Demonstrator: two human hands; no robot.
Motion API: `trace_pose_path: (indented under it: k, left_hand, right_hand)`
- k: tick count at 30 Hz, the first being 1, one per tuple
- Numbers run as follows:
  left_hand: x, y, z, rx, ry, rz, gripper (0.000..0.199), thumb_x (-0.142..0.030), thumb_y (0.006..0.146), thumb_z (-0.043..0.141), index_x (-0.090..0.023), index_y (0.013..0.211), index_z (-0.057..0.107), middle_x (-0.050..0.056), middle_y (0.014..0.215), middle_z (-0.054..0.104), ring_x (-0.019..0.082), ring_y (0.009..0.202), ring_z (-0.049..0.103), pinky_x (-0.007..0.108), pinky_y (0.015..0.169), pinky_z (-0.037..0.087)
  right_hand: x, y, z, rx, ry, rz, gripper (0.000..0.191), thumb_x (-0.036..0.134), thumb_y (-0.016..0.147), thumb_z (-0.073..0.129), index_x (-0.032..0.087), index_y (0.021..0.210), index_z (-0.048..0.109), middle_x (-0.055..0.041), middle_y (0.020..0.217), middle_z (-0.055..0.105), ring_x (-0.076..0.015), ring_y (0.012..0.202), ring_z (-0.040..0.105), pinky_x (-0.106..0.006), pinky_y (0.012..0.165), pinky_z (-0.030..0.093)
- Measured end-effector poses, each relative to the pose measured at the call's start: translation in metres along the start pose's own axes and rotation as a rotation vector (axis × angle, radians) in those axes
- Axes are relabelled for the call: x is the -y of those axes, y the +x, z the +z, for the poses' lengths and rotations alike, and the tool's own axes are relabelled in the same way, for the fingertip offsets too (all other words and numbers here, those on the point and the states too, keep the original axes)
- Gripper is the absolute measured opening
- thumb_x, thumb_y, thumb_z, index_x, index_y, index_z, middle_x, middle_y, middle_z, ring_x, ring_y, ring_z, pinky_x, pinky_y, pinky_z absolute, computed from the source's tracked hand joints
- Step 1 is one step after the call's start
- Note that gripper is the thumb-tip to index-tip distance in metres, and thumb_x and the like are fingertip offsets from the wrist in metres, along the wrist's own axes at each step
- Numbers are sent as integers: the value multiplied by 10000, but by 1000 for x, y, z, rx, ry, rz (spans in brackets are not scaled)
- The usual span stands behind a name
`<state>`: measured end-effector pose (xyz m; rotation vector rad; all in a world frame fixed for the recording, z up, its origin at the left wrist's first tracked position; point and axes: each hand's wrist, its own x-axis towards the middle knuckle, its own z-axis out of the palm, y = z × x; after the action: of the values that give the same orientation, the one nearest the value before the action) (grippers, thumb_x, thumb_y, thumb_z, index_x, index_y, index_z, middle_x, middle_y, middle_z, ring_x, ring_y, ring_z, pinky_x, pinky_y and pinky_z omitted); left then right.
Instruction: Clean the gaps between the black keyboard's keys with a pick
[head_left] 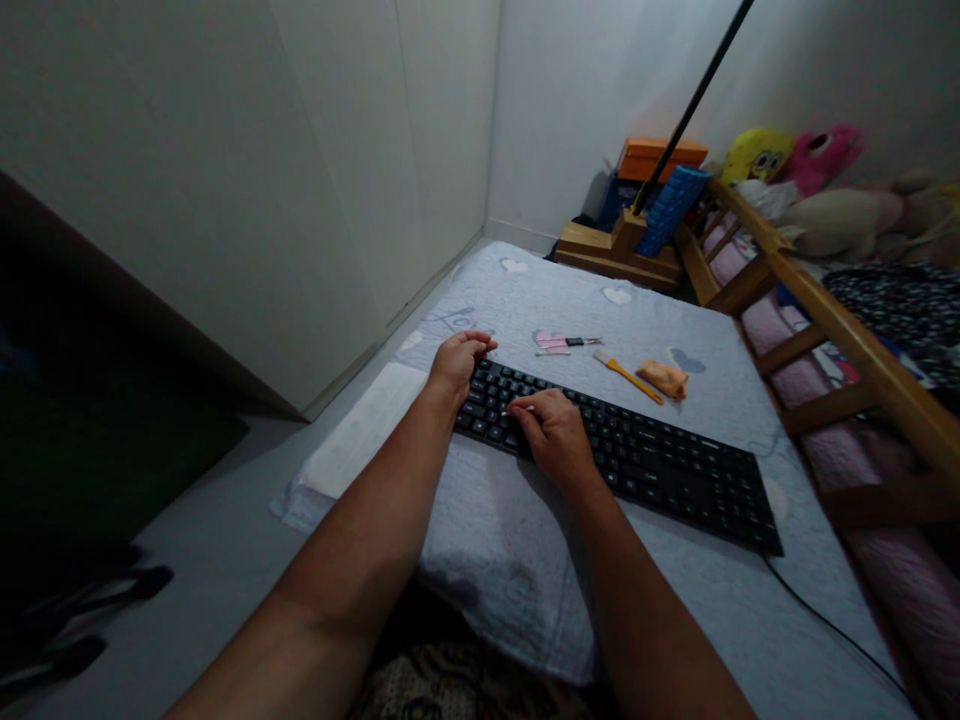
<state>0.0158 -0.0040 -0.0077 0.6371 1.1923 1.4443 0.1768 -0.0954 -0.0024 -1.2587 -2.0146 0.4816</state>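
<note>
A black keyboard (675, 465) lies at a slant on a cloth-covered surface (510, 545). At its left end, my left hand (456, 362) rests against the back corner with fingers curled round the edge. My right hand (553, 430) is over the keys in the left part of the keyboard, its thumb and fingers pinched on a small white-tipped stick, probably a cotton swab (517, 410). Behind the keyboard lie a yellow-handled brush (630, 377), a crumpled orange cloth (663, 379), a tool with a dark handle and metal tips (583, 342) and another thin swab (553, 352).
A folded white cloth (364, 430) lies left of the keyboard. The keyboard's cable (832, 625) runs off at the lower right. A wooden bed rail (847, 320) borders the right side, and a pale cabinet (300, 180) stands at the left. A wooden stand (615, 250) holds a black pole.
</note>
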Motion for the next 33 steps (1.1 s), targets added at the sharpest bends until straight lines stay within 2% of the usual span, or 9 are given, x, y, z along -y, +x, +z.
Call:
trace_pose_path:
  k: [12, 19, 33]
  left_hand:
    - [-2, -2, 1, -1, 11, -5, 150, -53, 618, 553, -170, 680, 622, 21, 682, 672, 142, 718, 634, 290, 832, 474]
    - [-1, -2, 0, 5, 3, -1, 144, -57, 618, 557, -174, 674, 617, 19, 685, 668, 138, 714, 626, 285, 825, 467]
    - [-2, -2, 0, -5, -6, -15, 155, -42, 622, 554, -171, 673, 623, 18, 686, 668, 133, 700, 620, 280, 814, 467]
  right_hand:
    - [6, -2, 0, 24, -23, -42, 144, 162, 910, 622, 187, 894, 763, -76, 846, 741, -236, 875, 623, -371, 814, 456]
    - [13, -4, -1, 58, -8, -46, 154, 164, 909, 613, 213, 871, 754, -60, 860, 743, -219, 858, 618, -360, 801, 457]
    - [8, -6, -12, 89, -8, -9, 164, 160, 899, 607, 215, 830, 745, -56, 836, 735, -216, 839, 622, -361, 796, 449]
